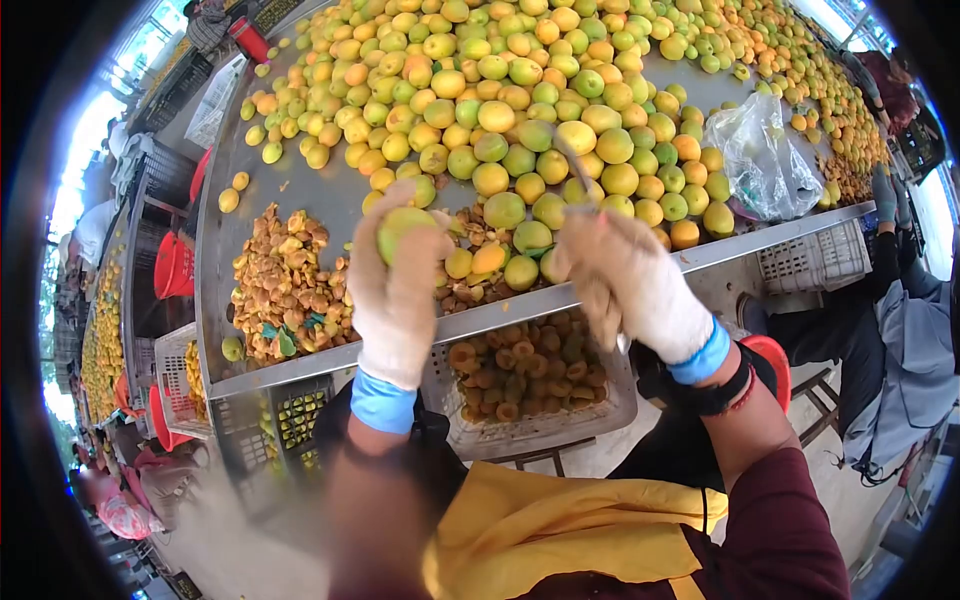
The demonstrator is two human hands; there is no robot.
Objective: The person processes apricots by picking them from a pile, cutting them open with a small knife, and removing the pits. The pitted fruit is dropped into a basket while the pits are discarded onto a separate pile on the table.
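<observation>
My left hand [392,285], in a tan and white glove, is closed around a green apricot [403,233] above the front edge of the metal table [500,315]. To its right, my gloved right hand [632,285] grips a small curved knife [573,162], its blade pointing up and left toward the fruit; the grip hides most of the handle. A large heap of yellow-green apricots [495,117] spreads beyond both hands. Under the table edge, between my hands, a white plastic basket [622,402] holds halved apricots [525,370].
Brown pits and scraps [283,280] lie piled on the table at left. A clear plastic bag [762,155] rests at right, above a white crate [815,257]. Beside my right forearm is a red seat [770,362]. A co-worker's grey garment [900,365] shows at far right.
</observation>
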